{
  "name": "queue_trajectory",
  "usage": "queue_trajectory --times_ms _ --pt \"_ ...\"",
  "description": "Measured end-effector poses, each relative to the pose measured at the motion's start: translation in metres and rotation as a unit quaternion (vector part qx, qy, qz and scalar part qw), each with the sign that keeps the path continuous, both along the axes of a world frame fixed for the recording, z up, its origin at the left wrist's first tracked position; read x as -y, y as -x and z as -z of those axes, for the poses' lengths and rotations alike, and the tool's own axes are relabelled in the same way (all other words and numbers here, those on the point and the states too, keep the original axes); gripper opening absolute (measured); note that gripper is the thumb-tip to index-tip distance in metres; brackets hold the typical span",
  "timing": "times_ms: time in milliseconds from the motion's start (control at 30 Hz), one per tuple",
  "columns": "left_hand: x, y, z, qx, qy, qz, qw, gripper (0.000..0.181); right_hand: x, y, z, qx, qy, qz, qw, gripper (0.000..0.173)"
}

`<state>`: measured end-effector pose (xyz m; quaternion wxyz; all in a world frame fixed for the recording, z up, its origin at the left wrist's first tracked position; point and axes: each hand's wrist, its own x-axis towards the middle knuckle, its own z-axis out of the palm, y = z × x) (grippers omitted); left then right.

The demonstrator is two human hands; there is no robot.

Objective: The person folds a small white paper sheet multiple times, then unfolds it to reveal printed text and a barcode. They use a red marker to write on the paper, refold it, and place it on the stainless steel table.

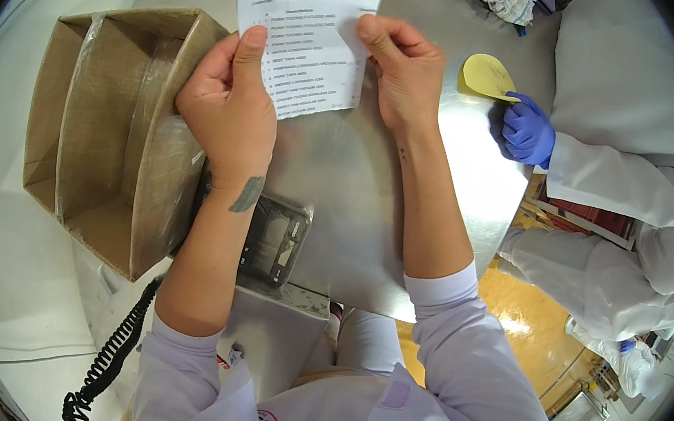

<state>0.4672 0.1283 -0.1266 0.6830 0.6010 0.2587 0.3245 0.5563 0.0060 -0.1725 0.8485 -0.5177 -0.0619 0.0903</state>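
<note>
A printed paper sheet [310,53] is held up over the steel table, its lines of writing facing me. My left hand [233,88] pinches the sheet's left edge, thumb on the front. At the upper right edge, my right hand [405,63] grips it between thumb and fingers. The paper bends slightly between the two hands. Close beside my left hand stands an open cardboard box [102,124] with a divider inside. Under my left forearm sits a dark device with a small display [277,247], partly covered by the arm.
A co-worker's blue-gloved hand [529,131] holds a yellow paper piece [488,76] at the right of the steel table [352,181]. Crumpled cloth or plastic [504,0] lies at the far edge. A black coiled cord [120,336] hangs at lower left. Other people in white stand right.
</note>
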Motion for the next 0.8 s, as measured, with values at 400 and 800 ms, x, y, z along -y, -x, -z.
queue_trajectory --times_ms 400,800 --pt "0.000 0.000 0.001 0.032 -0.017 -0.020 0.999 0.025 -0.004 0.003 -0.002 -0.005 -0.019 -0.022 1.000 0.016" --pt "0.002 0.007 0.004 0.038 -0.029 -0.004 0.999 0.026 -0.002 0.004 0.006 -0.013 -0.019 -0.040 0.999 0.011"
